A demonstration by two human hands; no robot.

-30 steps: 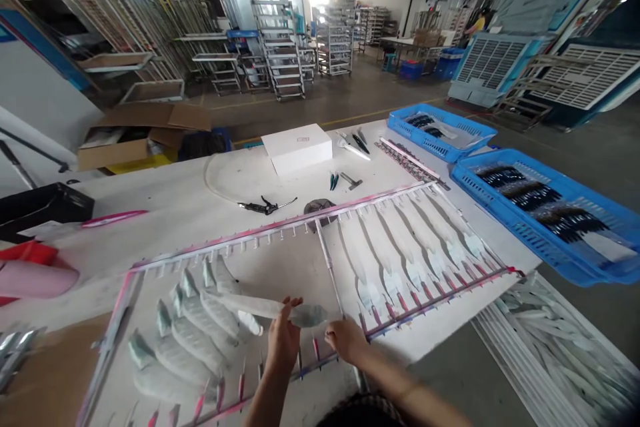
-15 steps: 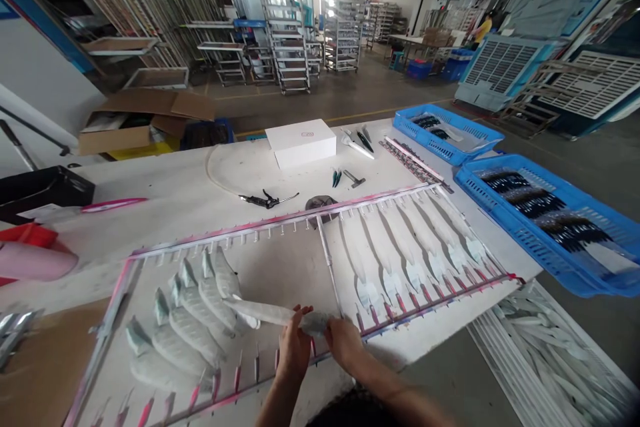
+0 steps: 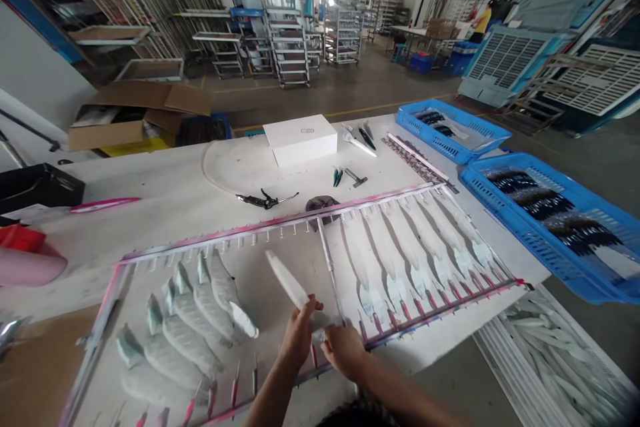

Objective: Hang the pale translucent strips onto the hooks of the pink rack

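A long white blade-shaped part [image 3: 287, 280] points up and to the left from my hands. My left hand [image 3: 299, 337] is closed round its lower part. My right hand [image 3: 340, 347] pinches its grey end just beside the left hand, over the near rail of a pink-stained metal rack frame [image 3: 240, 233] lying on the white table [image 3: 175, 193]. Several like parts [image 3: 190, 327] lie loose in the frame's left half. Several more [image 3: 415, 253] sit in a row on pegs in the right half.
Two blue baskets [image 3: 545, 213] with dark parts stand at the right. A white box [image 3: 300, 139], pliers [image 3: 337, 177] and an air gun [image 3: 265, 199] lie beyond the frame. A stack of white parts [image 3: 545, 353] lies low at the right. Racks and cardboard boxes stand on the floor behind.
The white part has swung from lying across to the left to pointing up and away. Both hands stayed together at its grey end, near the frame's rail.
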